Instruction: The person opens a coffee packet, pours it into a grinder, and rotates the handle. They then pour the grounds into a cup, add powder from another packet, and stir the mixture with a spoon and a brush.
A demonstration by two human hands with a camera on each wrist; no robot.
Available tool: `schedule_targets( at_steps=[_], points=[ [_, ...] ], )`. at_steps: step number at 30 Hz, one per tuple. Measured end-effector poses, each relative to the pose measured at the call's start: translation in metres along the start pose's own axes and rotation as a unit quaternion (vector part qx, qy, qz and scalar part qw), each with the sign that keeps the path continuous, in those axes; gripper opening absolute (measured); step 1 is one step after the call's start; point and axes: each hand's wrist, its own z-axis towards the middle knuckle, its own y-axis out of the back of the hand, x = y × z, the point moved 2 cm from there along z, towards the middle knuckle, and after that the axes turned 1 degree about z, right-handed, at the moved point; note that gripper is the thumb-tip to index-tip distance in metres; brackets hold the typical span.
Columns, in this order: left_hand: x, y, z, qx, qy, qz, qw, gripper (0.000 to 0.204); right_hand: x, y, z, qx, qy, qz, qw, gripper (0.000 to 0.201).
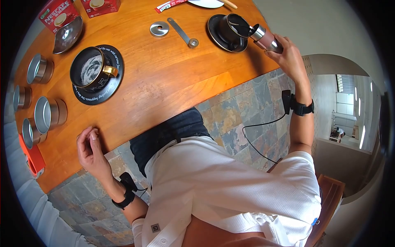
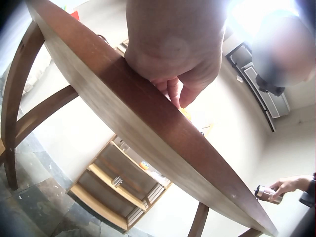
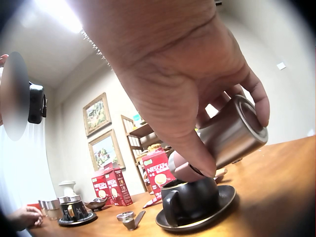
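Observation:
My right hand [image 1: 288, 57] grips a pink and silver metal cylinder [image 1: 267, 40], tilted with its mouth at the rim of a black cup [image 1: 230, 33] on a black saucer [image 1: 214, 35]. In the right wrist view the cylinder [image 3: 237, 133] leans over the black cup [image 3: 192, 202]. Something dark stands in that cup; its contents are unclear. My left hand [image 1: 92, 150] rests at the table's near edge, fingers loosely curled and holding nothing. Nearest it are several silver tins [image 1: 47, 115] and a black cup with a gold handle [image 1: 92, 72], with pale powdery or foamy contents.
Red Nescafe boxes [image 1: 59, 16] and a dark bowl [image 1: 68, 36] stand at the back left. A metal disc [image 1: 159, 29] and a metal strip with a round end [image 1: 179, 32] lie mid-table. An orange object [image 1: 33, 158] sits at the left edge. A white plate [image 1: 205, 3] lies at the back.

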Motion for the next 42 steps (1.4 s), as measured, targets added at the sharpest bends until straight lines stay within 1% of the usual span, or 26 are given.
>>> schedule_targets(
  at_steps=[7,13,15,16,17,18,19,21,22,23,25,26,27,28,29,31,32,34,35,37,38,40,42],
  points=[
    [0.000,0.001,0.000,0.004,-0.015,0.007,1.000,0.015,0.002,0.001,0.000,0.003,-0.001,-0.002,1.000,0.055],
    [0.000,0.001,0.000,0.000,-0.018,0.007,1.000,0.015,0.005,-0.001,-0.002,0.000,0.016,-0.007,1.000,0.055],
    [-0.002,-0.001,0.000,0.006,-0.028,-0.012,1.000,0.014,0.010,-0.002,-0.004,-0.049,0.013,0.024,0.998,0.054],
    [-0.004,-0.002,0.001,-0.002,-0.026,-0.011,1.000,0.014,0.017,-0.001,-0.004,-0.048,0.021,0.026,0.998,0.054],
    [-0.007,-0.003,0.000,-0.004,-0.024,-0.011,1.000,0.014,0.022,-0.001,-0.004,-0.021,-0.031,0.137,0.990,0.053],
    [-0.009,-0.004,0.000,-0.004,-0.023,-0.011,1.000,0.013,0.026,-0.002,-0.005,0.007,-0.084,0.245,0.966,0.051],
    [-0.011,-0.004,0.000,-0.010,-0.023,-0.008,1.000,0.013,0.036,-0.003,-0.003,0.009,-0.079,0.248,0.966,0.051],
    [-0.012,-0.004,0.000,-0.010,-0.023,-0.006,1.000,0.012,0.067,-0.007,-0.001,-0.015,0.009,0.392,0.920,0.048],
    [-0.011,-0.003,0.000,-0.010,-0.030,-0.009,0.999,0.012,0.080,-0.013,0.002,-0.016,0.019,0.416,0.909,0.047],
    [-0.011,-0.003,0.000,-0.011,-0.031,-0.010,0.999,0.012,0.096,-0.017,0.006,-0.005,0.045,0.462,0.886,0.048],
    [-0.010,-0.003,-0.001,-0.011,-0.036,-0.028,0.999,0.012,0.127,-0.031,0.014,0.014,0.057,0.508,0.859,0.050],
    [-0.008,-0.001,-0.001,-0.015,-0.036,-0.029,0.999,0.012,0.142,-0.039,0.021,0.046,0.063,0.515,0.854,0.052],
    [-0.006,0.002,-0.001,0.006,-0.043,-0.013,0.999,0.015,0.157,-0.047,0.026,0.079,0.069,0.520,0.847,0.054],
    [-0.004,0.003,-0.001,0.026,-0.051,0.004,0.998,0.018,0.177,-0.052,0.028,0.079,0.091,0.532,0.838,0.053],
    [-0.004,0.004,-0.001,0.020,-0.050,0.002,0.999,0.018,0.192,-0.061,0.032,0.095,0.101,0.543,0.829,0.050],
    [-0.005,0.004,-0.001,0.025,-0.050,0.010,0.998,0.017,0.212,-0.082,0.050,0.126,0.168,0.499,0.841,0.048],
    [-0.006,0.004,-0.001,0.020,-0.049,0.009,0.999,0.017,0.222,-0.089,0.059,0.128,0.172,0.497,0.841,0.048],
    [-0.009,0.004,-0.001,0.021,-0.067,0.015,0.997,0.015,0.238,-0.100,0.074,0.128,0.187,0.474,0.851,0.059],
    [-0.010,0.004,-0.001,0.016,-0.065,0.015,0.998,0.015,0.243,-0.105,0.081,0.131,0.192,0.472,0.850,0.059],
    [-0.012,0.004,-0.001,0.023,-0.067,0.028,0.997,0.014,0.251,-0.114,0.091,0.097,0.171,0.443,0.875,0.048],
    [-0.014,0.005,-0.001,0.019,-0.066,0.029,0.997,0.014,0.255,-0.116,0.092,0.048,0.183,0.456,0.869,0.051],
    [-0.018,0.005,0.000,0.031,-0.086,0.051,0.994,0.012,0.256,-0.124,0.099,0.058,0.193,0.460,0.865,0.052],
    [-0.018,0.005,0.000,0.031,-0.084,0.053,0.995,0.012,0.251,-0.128,0.106,0.068,0.199,0.462,0.861,0.053]
  ],
)
